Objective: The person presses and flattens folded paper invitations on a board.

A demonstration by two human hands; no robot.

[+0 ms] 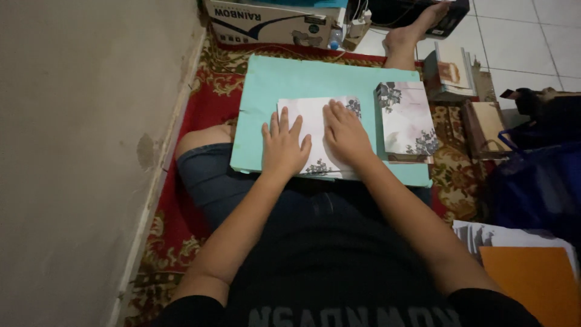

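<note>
Both hands, left and right, press flat on a floral sheet.

Smooth matt paper sheet on matt teal card board; woven carpet

Pale pink marbled sheet with dark floral corners, matching marbled floral stack to the right, plain turquoise board, red rug with gold scrollwork, plain orange folder near right, white floor tiles far right

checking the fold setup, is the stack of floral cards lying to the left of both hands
No, the stack of floral cards lies right of the right hand.
</note>
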